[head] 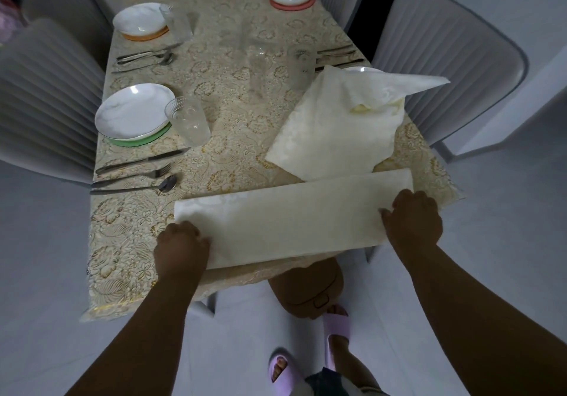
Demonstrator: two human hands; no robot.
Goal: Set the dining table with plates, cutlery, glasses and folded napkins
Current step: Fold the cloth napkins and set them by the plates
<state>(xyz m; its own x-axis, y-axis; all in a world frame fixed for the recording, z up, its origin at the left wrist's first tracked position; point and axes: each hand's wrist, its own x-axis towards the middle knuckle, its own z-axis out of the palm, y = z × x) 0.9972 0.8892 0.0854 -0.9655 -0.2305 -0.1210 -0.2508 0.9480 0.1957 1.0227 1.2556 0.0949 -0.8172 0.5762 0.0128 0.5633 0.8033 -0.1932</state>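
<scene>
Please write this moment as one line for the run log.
step: folding napkin | left hand: on napkin left end | right hand: on right end | plates, cutlery, glasses: set

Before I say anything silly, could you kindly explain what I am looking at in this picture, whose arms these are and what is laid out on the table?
There is no machine here. The one picture comes from a wide-angle camera worn on a person's head, looking down, so the two bare arms are the wearer's own. The left hand and the right hand each grip one end of a long folded napkin at the near edge of the table, which wears a patterned cloth. More unfolded napkins lie in a loose pile behind it, partly covering a plate. On the left side sit a white plate on a green mat with a glass, and a knife, fork and spoon nearer us. Two more plates stand farther off. Grey chairs surround the table.
</scene>
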